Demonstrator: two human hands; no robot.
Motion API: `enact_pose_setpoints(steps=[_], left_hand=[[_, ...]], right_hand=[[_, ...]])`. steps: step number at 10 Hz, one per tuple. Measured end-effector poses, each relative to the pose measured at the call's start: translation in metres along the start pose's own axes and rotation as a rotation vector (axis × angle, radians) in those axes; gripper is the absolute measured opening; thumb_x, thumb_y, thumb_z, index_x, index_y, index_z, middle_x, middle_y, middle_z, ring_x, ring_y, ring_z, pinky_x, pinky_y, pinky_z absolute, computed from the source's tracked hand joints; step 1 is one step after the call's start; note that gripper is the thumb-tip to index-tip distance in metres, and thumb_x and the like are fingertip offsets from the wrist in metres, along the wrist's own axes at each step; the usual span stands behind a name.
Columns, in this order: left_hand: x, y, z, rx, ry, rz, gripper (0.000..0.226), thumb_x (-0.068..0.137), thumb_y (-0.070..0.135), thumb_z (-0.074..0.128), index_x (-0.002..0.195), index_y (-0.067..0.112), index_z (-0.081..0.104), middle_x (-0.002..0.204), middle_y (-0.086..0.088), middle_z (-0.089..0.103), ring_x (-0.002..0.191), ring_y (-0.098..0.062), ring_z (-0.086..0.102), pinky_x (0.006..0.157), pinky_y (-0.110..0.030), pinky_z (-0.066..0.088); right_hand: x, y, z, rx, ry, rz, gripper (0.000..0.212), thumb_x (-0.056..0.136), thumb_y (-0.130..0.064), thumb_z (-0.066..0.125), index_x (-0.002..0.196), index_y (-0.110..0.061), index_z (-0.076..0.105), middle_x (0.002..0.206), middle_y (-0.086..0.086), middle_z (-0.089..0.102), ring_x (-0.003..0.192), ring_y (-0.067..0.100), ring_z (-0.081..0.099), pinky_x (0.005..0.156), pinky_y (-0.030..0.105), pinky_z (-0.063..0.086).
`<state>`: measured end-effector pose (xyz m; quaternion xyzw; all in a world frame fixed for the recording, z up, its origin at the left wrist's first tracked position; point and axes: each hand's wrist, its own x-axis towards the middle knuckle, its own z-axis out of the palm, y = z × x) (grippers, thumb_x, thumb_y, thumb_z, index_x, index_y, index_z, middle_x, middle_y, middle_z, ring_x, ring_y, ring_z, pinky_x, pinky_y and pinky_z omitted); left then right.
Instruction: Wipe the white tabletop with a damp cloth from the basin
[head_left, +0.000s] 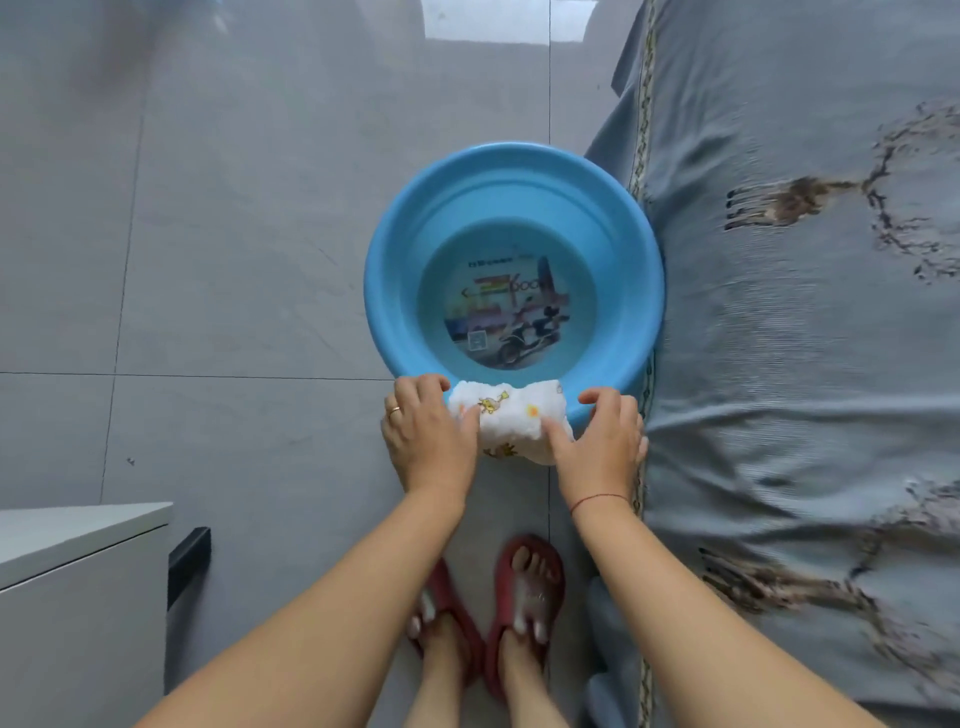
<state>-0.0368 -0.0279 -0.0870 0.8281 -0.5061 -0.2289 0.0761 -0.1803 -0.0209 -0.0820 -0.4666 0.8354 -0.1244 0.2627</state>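
got left hand (428, 441) + right hand (597, 441) fingers curled round the cloth (506, 421) ends, long axis L-R at basin (384, 249) near rim; tabletop (78, 530) is back-left, left hand's closer imo

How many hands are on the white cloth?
2. The left hand grips the cloth's left end, the right hand its right end, at the basin's near rim.

Grey floor tiles (234, 260) with thin dark joints filled the view from 9 to 12 o'clock. A bright window reflection (483, 18) lay at 12. A grey bedspread (779, 364) with a brown pattern covered the 3 o'clock side. Red slippers (553, 587) stood at 6, and a dark panel (188, 564) at 8.
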Motion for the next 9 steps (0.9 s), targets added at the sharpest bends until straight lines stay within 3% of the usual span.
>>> enact_pose_setpoints(steps=[1, 2, 3, 4, 5, 6, 7, 8, 9], left_hand=[[0.005, -0.011, 0.001, 0.142, -0.134, 0.443, 0.064, 0.082, 0.048, 0.064, 0.136, 0.02, 0.045, 0.144, -0.003, 0.042, 0.137, -0.025, 0.032, 0.111, -0.039, 0.016], [0.016, -0.022, 0.01, 0.373, -0.365, 0.692, 0.07, 0.086, 0.054, 0.054, 0.146, 0.027, 0.029, 0.154, 0.007, 0.029, 0.145, -0.015, 0.016, 0.116, -0.038, 0.0], [0.023, -0.026, 0.017, 0.373, -0.336, 0.714, 0.055, 0.091, 0.045, 0.052, 0.141, 0.028, 0.038, 0.147, 0.009, 0.041, 0.141, -0.013, 0.028, 0.114, -0.038, 0.005], [0.021, -0.023, 0.021, 0.225, -0.228, 0.744, 0.036, 0.081, 0.029, 0.07, 0.116, 0.018, 0.065, 0.119, 0.0, 0.066, 0.118, -0.022, 0.057, 0.108, -0.042, 0.029], [0.018, -0.019, 0.024, 0.186, -0.113, 0.765, 0.033, 0.069, 0.019, 0.082, 0.099, 0.014, 0.07, 0.1, -0.002, 0.072, 0.099, -0.022, 0.066, 0.097, -0.042, 0.044], [0.016, -0.016, 0.021, 0.368, -0.326, 0.672, 0.058, 0.088, 0.037, 0.059, 0.14, 0.019, 0.04, 0.144, 0.002, 0.045, 0.138, -0.019, 0.034, 0.115, -0.038, 0.013], [0.011, -0.012, -0.004, 0.424, -0.367, 0.604, 0.076, 0.09, 0.055, 0.048, 0.15, 0.022, 0.014, 0.158, 0.004, 0.019, 0.145, -0.015, 0.014, 0.117, -0.035, 0.002], [0.009, -0.006, -0.053, 0.39, -0.304, 0.565, 0.08, 0.091, 0.057, 0.043, 0.151, 0.022, 0.004, 0.159, 0.002, 0.013, 0.145, -0.014, 0.012, 0.116, -0.031, 0.001], [-0.004, -0.001, -0.116, 0.349, -0.271, 0.546, 0.083, 0.091, 0.058, 0.041, 0.151, 0.022, -0.004, 0.159, 0.004, 0.011, 0.145, -0.012, 0.011, 0.117, -0.029, 0.002]], right_hand=[[-0.001, 0.006, 0.0, -0.208, -0.109, -0.33, 0.077, 0.07, -0.044, 0.075, 0.136, -0.023, 0.043, 0.141, 0.006, 0.038, 0.133, 0.027, 0.03, 0.108, 0.044, 0.014], [0.005, 0.015, 0.008, -0.498, -0.31, -0.584, 0.091, 0.075, -0.05, 0.069, 0.148, -0.034, 0.017, 0.157, -0.007, 0.016, 0.146, 0.017, 0.005, 0.112, 0.047, -0.013], [0.016, 0.021, 0.019, -0.525, -0.335, -0.642, 0.069, 0.081, -0.036, 0.065, 0.142, -0.035, 0.032, 0.149, -0.011, 0.034, 0.144, 0.014, 0.015, 0.109, 0.047, -0.019], [0.022, 0.023, 0.028, -0.413, -0.246, -0.644, 0.038, 0.084, -0.022, 0.06, 0.122, -0.027, 0.057, 0.126, -0.007, 0.058, 0.132, 0.017, 0.042, 0.112, 0.044, -0.011], [0.023, 0.018, 0.033, -0.456, -0.256, -0.632, 0.033, 0.083, -0.018, 0.058, 0.116, -0.023, 0.057, 0.119, -0.004, 0.057, 0.123, 0.02, 0.046, 0.113, 0.042, -0.008], [0.023, 0.012, 0.028, -0.543, -0.355, -0.61, 0.053, 0.081, -0.034, 0.063, 0.13, -0.026, 0.044, 0.138, -0.002, 0.041, 0.135, 0.017, 0.031, 0.113, 0.044, -0.01], [0.019, -0.006, 0.007, -0.509, -0.443, -0.618, 0.073, 0.083, -0.051, 0.058, 0.144, -0.026, 0.026, 0.152, -0.001, 0.026, 0.141, 0.016, 0.021, 0.115, 0.042, 0.002], [0.017, -0.038, -0.029, -0.444, -0.448, -0.661, 0.078, 0.085, -0.054, 0.052, 0.148, -0.026, 0.016, 0.153, -0.003, 0.025, 0.14, 0.014, 0.024, 0.114, 0.033, 0.013], [0.002, -0.079, -0.076, -0.37, -0.46, -0.655, 0.082, 0.083, -0.055, 0.054, 0.149, -0.028, 0.012, 0.152, -0.006, 0.024, 0.139, 0.012, 0.024, 0.112, 0.031, 0.016]])
